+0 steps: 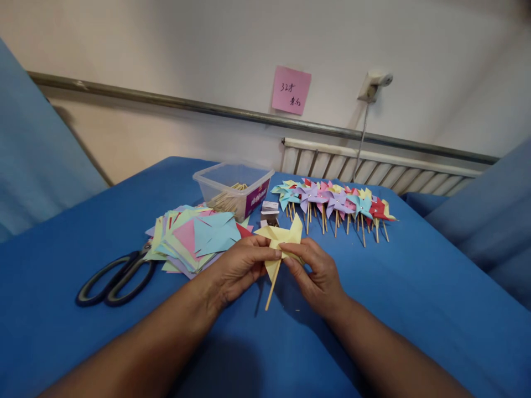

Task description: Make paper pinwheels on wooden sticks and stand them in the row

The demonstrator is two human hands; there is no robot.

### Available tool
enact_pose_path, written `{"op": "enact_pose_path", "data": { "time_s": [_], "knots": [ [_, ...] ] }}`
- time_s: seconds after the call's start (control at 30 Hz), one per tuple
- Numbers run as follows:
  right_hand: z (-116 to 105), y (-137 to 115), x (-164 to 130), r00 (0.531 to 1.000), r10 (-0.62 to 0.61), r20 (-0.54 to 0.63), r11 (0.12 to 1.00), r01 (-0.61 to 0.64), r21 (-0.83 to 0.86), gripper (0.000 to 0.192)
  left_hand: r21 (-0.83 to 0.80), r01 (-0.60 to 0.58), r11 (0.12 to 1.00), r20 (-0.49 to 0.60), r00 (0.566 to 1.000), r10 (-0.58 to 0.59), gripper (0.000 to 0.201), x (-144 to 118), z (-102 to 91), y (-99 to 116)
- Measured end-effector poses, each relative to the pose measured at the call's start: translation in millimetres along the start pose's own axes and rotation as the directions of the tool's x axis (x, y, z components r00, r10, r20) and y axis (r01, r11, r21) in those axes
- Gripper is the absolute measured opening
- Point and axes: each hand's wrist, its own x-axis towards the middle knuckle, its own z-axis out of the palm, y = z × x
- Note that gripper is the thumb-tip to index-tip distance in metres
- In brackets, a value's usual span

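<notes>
The fingers (271, 254) of the left hand (238, 268) are pinched closed on the centre of a yellow paper pinwheel (282, 236), thumb and forefinger meeting just where the folded points gather. The right hand (317, 276) closes on the same spot from the other side, its fingertips pressed to the paper hub and to the top of the wooden stick (272, 286) that hangs down and slightly left between the two hands. Whether a pin sits under the fingertips cannot be told; it is hidden.

To do this step well, it seems best to keep the folded tips stacked squarely over the centre, hold the stick straight behind the hub, and press only lightly so the blades do not crease.

The pinwheel is held just above the blue tabletop (415, 287), near its middle. Just beyond the left hand lies a loose stack of cut coloured paper squares (194, 237), with black-handled scissors (116, 276) beside it to the left. Behind the stack stands a clear plastic box (232, 188) holding more sticks, and a small box (270, 209) lies next to it. To the right, a row of finished pinwheels (336, 202) lies on the tabletop. A pink note (291, 90) is stuck on the wall.
</notes>
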Motion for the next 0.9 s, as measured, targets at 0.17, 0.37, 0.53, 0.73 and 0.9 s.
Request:
{"op": "enact_pose_path", "data": {
  "time_s": [0.17, 0.37, 0.53, 0.73, 0.9],
  "knots": [
    [-1.8, 1.0, 0.4, 1.000, -0.006, 0.019, 1.000, 0.006, 0.004, 0.025, -0.008, 0.001, 1.000, 0.041, 0.999, -0.001, 0.020, 2.7, -1.6, -2.1],
    [-1.8, 2.5, 1.1, 1.000, -0.022, 0.014, 0.999, 0.023, -0.029, 0.024, 0.024, 0.008, 1.000, 0.063, 0.998, -0.010, 0.022, 2.3, -1.1, -0.3],
    [-3.3, 3.3, 1.2, 0.999, -0.011, 0.039, 1.000, 0.012, -0.024, 0.026, 0.023, -0.003, 1.000, 0.157, 0.988, 0.000, 0.028, 1.6, -1.4, 0.5],
    [-5.0, 0.5, 2.3, 0.999, -0.008, 0.044, 1.000, 0.009, -0.018, 0.024, 0.025, -0.011, 1.000, 0.129, 0.992, 0.008, 0.030, 3.2, -1.5, -2.0],
    [-6.3, 1.9, 1.9, 0.998, -0.016, 0.058, 0.999, 0.018, -0.034, 0.024, 0.026, 0.018, 1.000, 0.103, 0.994, -0.020, 0.026, 3.1, -1.6, -2.1]
  ]
}}
